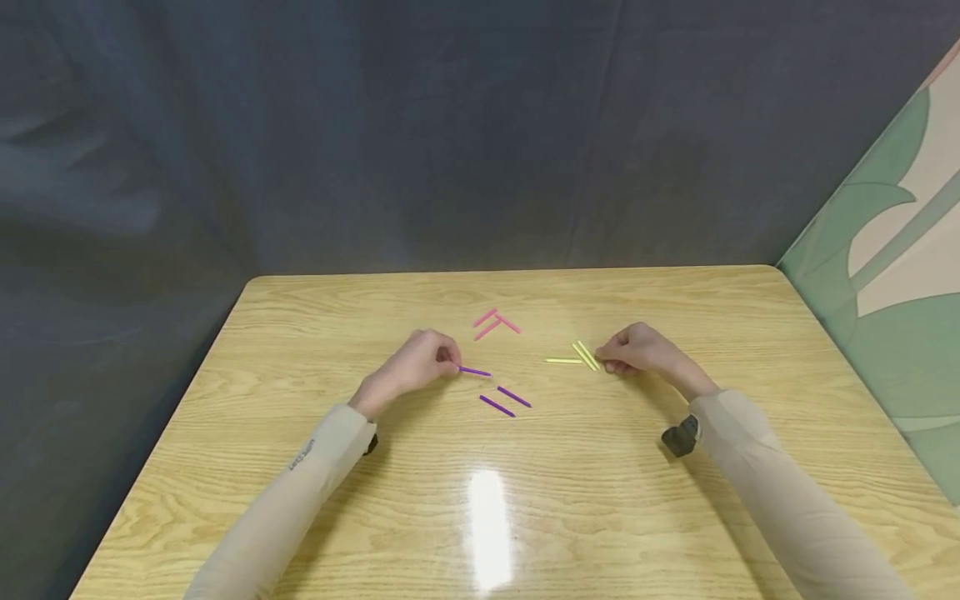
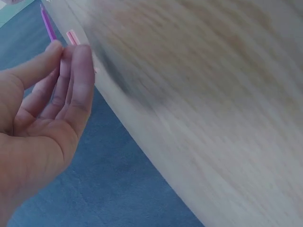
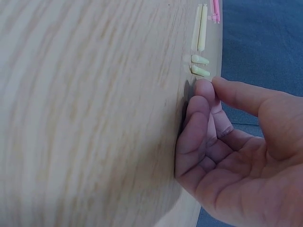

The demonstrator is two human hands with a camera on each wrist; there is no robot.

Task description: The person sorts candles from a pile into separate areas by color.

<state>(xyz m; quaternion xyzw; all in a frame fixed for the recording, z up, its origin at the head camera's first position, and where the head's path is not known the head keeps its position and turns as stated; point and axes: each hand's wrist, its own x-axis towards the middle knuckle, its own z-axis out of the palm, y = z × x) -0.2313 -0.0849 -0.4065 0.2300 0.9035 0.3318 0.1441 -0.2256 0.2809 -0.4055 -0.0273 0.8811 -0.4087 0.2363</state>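
A purple crayon [image 1: 475, 371] is pinched between the thumb and fingers of my left hand [image 1: 422, 364], its pointed end towards the middle of the table. In the left wrist view the same purple crayon [image 2: 48, 22] sticks out beyond the fingertips. Two more purple crayons [image 1: 498, 406] lie side by side, nearer to me. My right hand [image 1: 637, 350] is beside the yellow crayons [image 1: 586, 356], fingers curled and thumb close to the index fingertip. Nothing shows between them in the right wrist view. Two yellow crayons lie slanted together; a third yellow crayon [image 1: 562, 361] points left from them.
Three pink crayons [image 1: 488, 330] lie in an angled group farther back on the wooden table [image 1: 300, 333]. A dark cloth [image 1: 480, 150] hangs behind the table's far edge. To the right stands a green and white patterned panel [image 1: 885, 250].
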